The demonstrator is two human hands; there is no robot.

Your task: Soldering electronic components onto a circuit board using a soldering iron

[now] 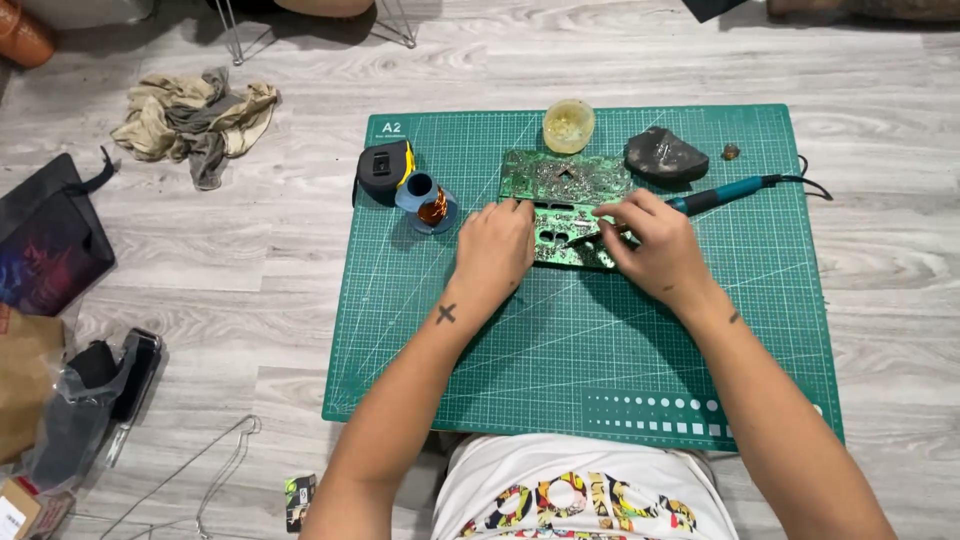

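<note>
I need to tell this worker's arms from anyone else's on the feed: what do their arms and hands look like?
Both arms are bare, with no sleeves, gloves, watch or rings visible. The left hand has a small dark cross-shaped tattoo just below it on the forearm. The right hand has a small dark mark near its wrist. A white printed shirt shows below.

Left hand (495, 250) flat, palm down; right hand (655, 245) curled, fingers pinched.
</note>
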